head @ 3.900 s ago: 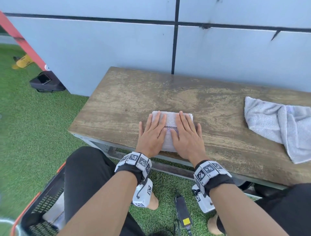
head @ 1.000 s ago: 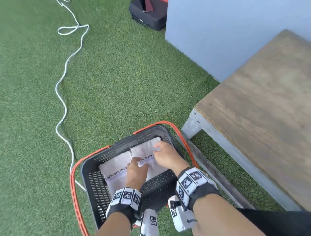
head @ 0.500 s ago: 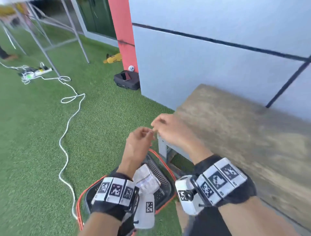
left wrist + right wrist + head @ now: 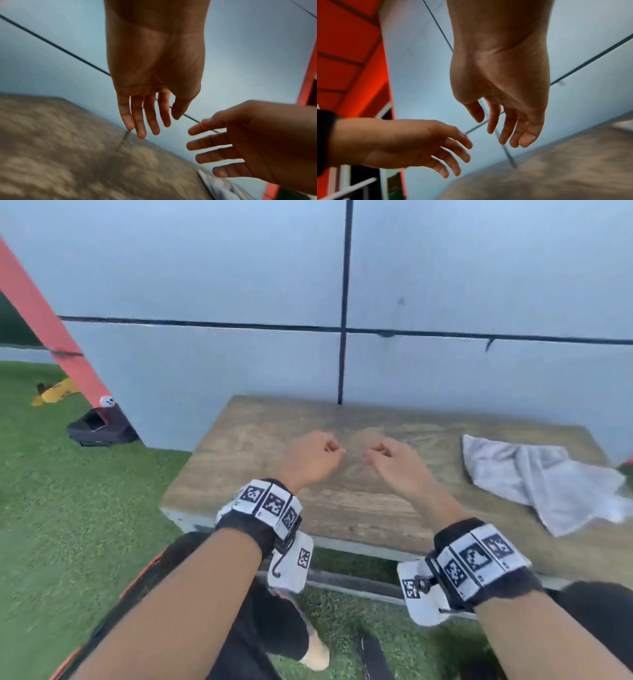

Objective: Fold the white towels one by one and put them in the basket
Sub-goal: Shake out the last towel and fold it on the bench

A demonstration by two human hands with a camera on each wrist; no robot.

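Hands first: my left hand and right hand hang side by side above the middle of the tabletop, near each other but apart, and neither holds or touches anything. From the head camera the fingers look loosely curled inward; both wrist views show them hanging relaxed and slightly spread, the left hand with its fingers pointing down toward the blurred wood, and the right hand the same, fingers loose. Each wrist view also catches the other hand coming in from the side with its fingers apart. The one white towel I can see lies crumpled and unfolded at the right end of the tabletop, reaching toward the near edge and well clear of both hands. Of the basket I only get an orange rim at the lower left, beside my left leg on the green turf; I cannot see inside it. Both wrists wear black bands with white panels printed in black square marker patterns; no readable words anywhere. The pale wall with dark seams stands behind the tabletop, a red post leans at left, with a black bag and a yellow object at its foot.
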